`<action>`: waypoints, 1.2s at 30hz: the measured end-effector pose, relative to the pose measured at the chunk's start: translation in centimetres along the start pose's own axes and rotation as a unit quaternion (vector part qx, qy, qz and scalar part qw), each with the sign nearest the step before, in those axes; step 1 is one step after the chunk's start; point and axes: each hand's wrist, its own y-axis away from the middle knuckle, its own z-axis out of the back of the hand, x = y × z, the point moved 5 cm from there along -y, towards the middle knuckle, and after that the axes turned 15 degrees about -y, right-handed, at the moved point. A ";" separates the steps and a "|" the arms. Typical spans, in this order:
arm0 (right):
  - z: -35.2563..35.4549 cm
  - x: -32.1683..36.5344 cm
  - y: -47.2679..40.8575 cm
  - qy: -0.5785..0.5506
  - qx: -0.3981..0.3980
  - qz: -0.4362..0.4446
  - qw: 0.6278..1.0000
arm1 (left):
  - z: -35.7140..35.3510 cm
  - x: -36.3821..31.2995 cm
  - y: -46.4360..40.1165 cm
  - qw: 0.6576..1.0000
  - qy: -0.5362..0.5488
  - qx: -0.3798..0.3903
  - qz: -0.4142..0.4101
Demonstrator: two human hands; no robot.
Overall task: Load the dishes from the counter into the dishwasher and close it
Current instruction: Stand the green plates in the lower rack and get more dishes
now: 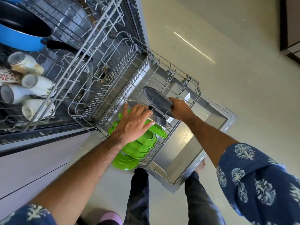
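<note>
lower rack point(193, 88) | holds green plates point(142, 143), dark round lids point(157, 99)

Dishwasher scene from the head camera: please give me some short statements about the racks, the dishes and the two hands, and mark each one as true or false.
1. The green plates stand in the lower rack. True.
2. The blue pan lies on the floor. False: it sits in the upper rack.
3. The right hand holds the edge of a dark round lid. True.
4. The dishwasher door is closed. False: it is folded down open, with the lower rack pulled out over it.
5. The white mugs are stacked on the green plates. False: they lie in the upper rack, beside the blue pan.
6. The left hand is above the green plates. True.
</note>
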 end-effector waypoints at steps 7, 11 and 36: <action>1.5 -0.4 0.6 -0.014 0.031 -0.013 0.999 | 1.2 0.0 -0.2 0.999 0.030 -0.033 0.021; 3.6 1.2 1.9 -0.023 0.013 0.011 1.000 | 2.9 0.1 -0.4 0.997 0.028 -0.060 0.038; -4.5 39.8 33.4 0.318 0.202 0.447 0.812 | 18.6 4.1 41.5 0.915 0.047 -0.129 0.379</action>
